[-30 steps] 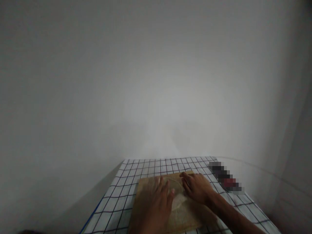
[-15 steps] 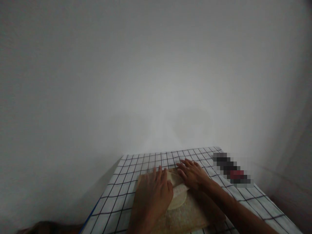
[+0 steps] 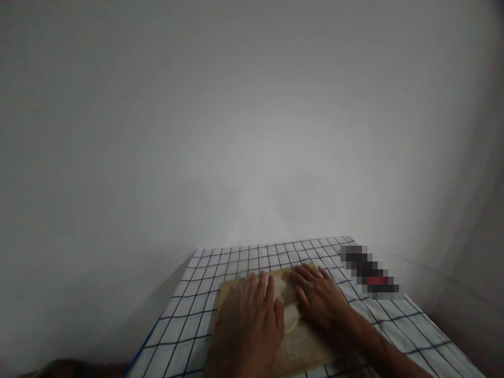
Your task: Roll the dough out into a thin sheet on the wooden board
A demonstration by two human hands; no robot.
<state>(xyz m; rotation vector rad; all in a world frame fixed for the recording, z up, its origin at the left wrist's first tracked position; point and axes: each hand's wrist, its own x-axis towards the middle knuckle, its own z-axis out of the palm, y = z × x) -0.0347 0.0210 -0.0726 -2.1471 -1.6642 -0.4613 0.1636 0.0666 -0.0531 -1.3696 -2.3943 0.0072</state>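
A thin, round, pale sheet that looks like dough (image 3: pixel 280 287) lies on a wooden board (image 3: pixel 303 352). My left hand (image 3: pixel 262 320) is over its left side, fingers stretched out and pointing away from me. Over the right side rests my right hand (image 3: pixel 317 294), its fingers spread and angled to the left. Both palms face down, and they hide the sheet's two sides. A pale band crosses the sheet between the hands; I cannot tell whether it is a fold or a rolling pin.
The board sits on a table with a white cloth (image 3: pixel 189 310) in a black grid pattern. A blurred-out dark and red item (image 3: pixel 372 273) lies by the table's right edge. Behind the table rises a plain pale wall (image 3: pixel 252 131).
My right hand has drawn back a little toward me, uncovering the board's far right corner. My left hand has shifted slightly right. The camera view has moved a little.
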